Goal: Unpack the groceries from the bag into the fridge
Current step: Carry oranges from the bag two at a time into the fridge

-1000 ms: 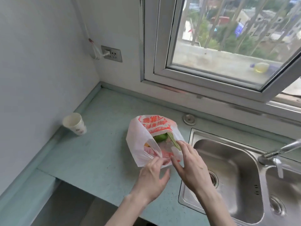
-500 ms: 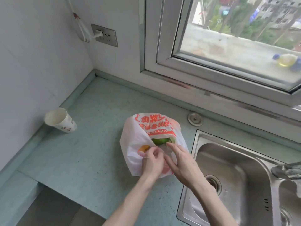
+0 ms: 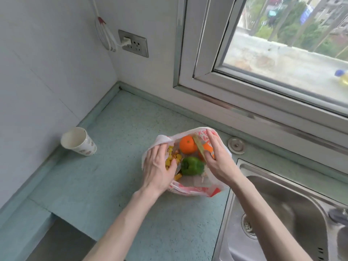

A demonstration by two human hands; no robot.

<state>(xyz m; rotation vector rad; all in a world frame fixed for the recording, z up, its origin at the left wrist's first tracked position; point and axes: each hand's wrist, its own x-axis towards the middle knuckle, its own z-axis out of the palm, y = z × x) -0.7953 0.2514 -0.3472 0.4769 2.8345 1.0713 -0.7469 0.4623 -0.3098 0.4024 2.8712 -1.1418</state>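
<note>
Plastic bag (image 3: 190,189) sits on the counter (image 3: 105,185), just beside the sink (image 3: 282,213); mouth spread wide, contents exposed. Left hand (image 3: 159,170) lies flat on the bag's left rim, fingers extended, pressing the plastic outward over a yellow packet (image 3: 172,157); not clasped on anything. Right hand (image 3: 216,161) does likewise on the right rim, fingers loosely spread, holding plastic back; no item gripped. Inside: one orange (image 3: 187,145) at the far side; a second orange (image 3: 207,149) partly behind the right hand; green bell pepper (image 3: 192,166) in the middle.

Step in hand, as I judge it: opening the bag; nothing lifted out yet. Fridge not in view.

Next move likely calls for one hand to keep the mouth open while the other closes round a loose item, the pepper being handiest; then a carry to the fridge.
</note>
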